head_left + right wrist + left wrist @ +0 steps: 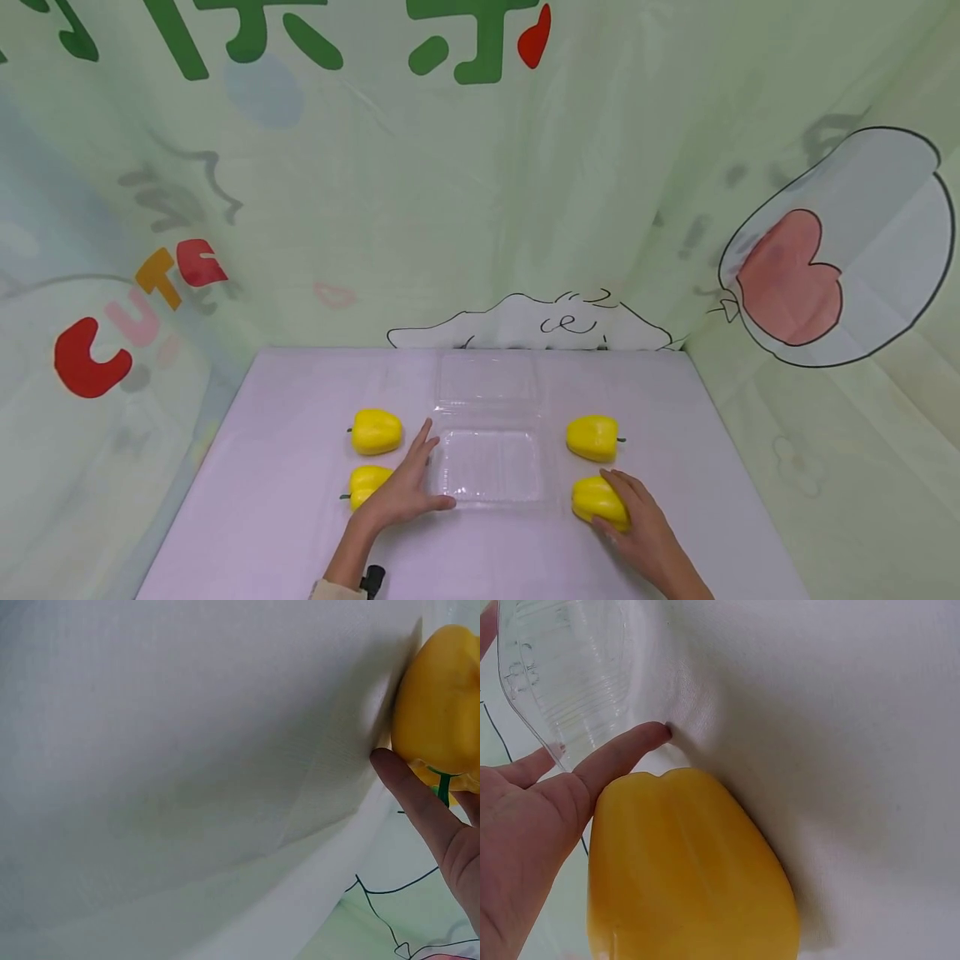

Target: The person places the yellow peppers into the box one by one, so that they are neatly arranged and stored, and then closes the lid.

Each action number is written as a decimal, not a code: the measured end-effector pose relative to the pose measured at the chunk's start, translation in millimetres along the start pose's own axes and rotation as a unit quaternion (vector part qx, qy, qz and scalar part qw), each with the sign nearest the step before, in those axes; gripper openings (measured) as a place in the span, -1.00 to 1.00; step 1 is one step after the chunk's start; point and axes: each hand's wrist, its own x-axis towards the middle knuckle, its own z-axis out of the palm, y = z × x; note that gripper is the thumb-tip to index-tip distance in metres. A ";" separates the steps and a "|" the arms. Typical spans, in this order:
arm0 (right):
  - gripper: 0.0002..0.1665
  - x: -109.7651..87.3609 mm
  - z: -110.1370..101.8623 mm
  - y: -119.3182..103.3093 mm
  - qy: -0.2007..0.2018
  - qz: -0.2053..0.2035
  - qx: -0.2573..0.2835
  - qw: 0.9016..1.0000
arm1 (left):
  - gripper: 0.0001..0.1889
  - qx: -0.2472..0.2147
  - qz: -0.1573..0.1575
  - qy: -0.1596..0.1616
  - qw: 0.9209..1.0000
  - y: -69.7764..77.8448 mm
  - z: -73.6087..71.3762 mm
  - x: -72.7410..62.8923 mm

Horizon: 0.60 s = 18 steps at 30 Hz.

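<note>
A clear plastic clamshell box (491, 467) lies with its lid folded back in the middle of the table. My left hand (405, 492) is at the box's left side, fingers spread and thumb by its near corner. Below that palm sits a yellow bell pepper (690, 870), partly covered by the hand in the head view. My right hand (641, 525) grips the near right yellow bell pepper (597, 500), thumb on the near side and fingers over the far side. Its green stem (444, 787) shows beside the thumb in the right wrist view.
Another yellow bell pepper (377, 432) lies at the far left of the box, and one more pepper (592, 438) at the far right. The pale table (300, 392) meets printed cloth walls (450, 208) behind and on both sides.
</note>
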 end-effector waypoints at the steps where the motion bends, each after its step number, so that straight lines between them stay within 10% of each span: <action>1: -0.06 0.0 0.3 0.2 0.000 0.000 0.001 1.000 | 0.12 0.000 -0.003 0.001 1.000 0.5 -0.1 -0.1; 18: -0.05 0.2 -5.9 -3.7 -0.010 0.024 0.019 0.999 | 0.05 0.004 -0.003 0.016 1.000 4.1 2.8 2.6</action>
